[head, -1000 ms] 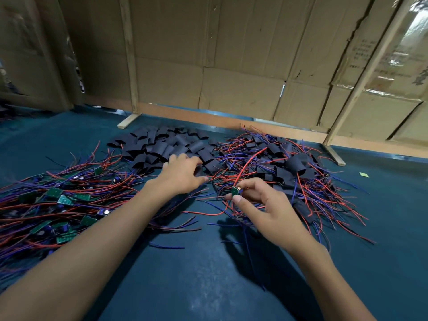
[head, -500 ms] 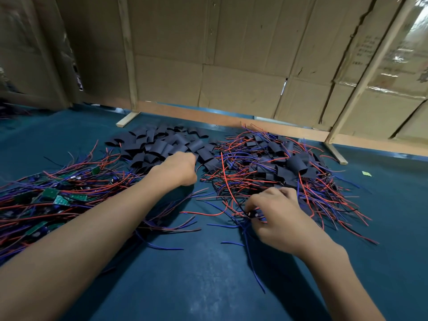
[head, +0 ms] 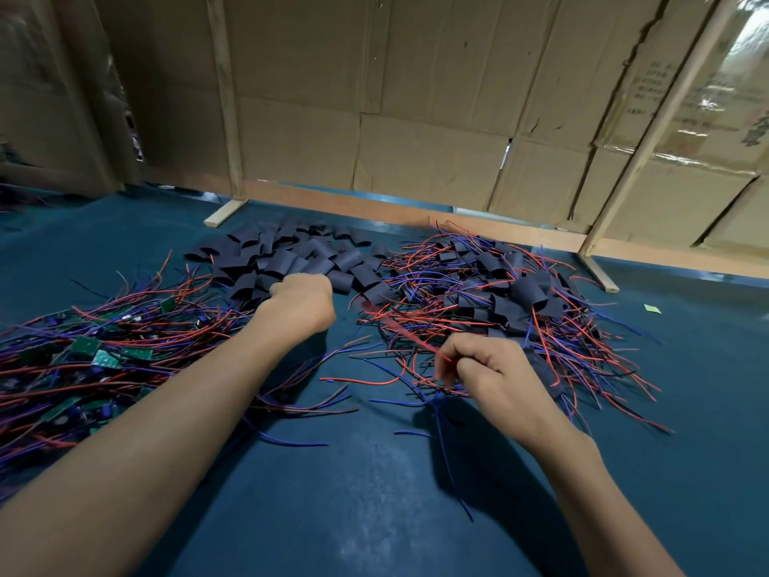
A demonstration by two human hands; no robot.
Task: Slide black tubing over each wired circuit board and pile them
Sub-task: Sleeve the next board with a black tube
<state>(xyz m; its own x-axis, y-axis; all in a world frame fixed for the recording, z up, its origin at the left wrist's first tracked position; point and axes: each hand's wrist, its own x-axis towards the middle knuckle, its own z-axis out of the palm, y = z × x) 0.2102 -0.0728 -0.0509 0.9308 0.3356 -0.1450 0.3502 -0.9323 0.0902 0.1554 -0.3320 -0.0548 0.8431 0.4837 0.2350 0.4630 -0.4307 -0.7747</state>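
From my head view, my left hand (head: 301,299) reaches forward mid-frame, fingers curled under at the near edge of the black tubing pile (head: 291,258); I cannot tell whether they grip a piece. My right hand (head: 489,374), lower right of centre, bends at the wrist, its fingers (head: 455,354) pinching a red wire (head: 399,333). Bare circuit boards (head: 89,351) lie at left, sleeved ones (head: 499,293) at upper right on the blue desk (head: 374,493).
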